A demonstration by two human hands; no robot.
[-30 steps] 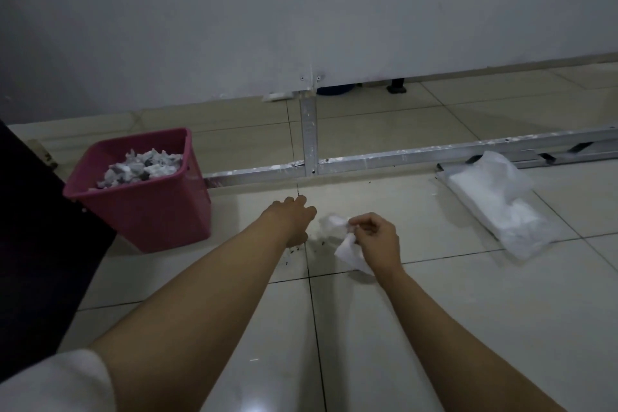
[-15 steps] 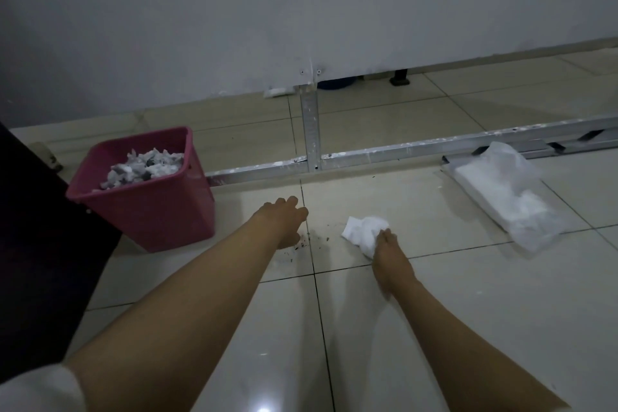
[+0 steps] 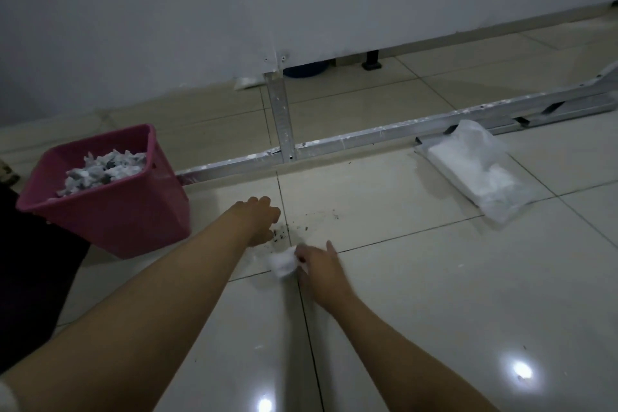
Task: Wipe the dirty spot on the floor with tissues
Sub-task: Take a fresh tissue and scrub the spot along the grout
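Dark crumbs and smears, the dirty spot [image 3: 294, 227], lie on the pale floor tiles around a grout line. My right hand [image 3: 319, 266] presses a crumpled white tissue [image 3: 283, 262] onto the floor just below the spot, near the tile joint. Resting on the floor at the left edge of the dirt, my left hand [image 3: 259, 219] has its fingers apart and holds nothing. A plastic pack of white tissues [image 3: 481, 170] lies on the floor to the right.
A pink bin [image 3: 110, 207] filled with used grey tissues stands to the left. An aluminium frame [image 3: 368, 139] lies across the floor behind the spot, below a white wall panel. A dark object fills the left edge.
My right hand has dragged the tissue toward me and to the left, from right of the spot to below it. The left hand has stayed put.
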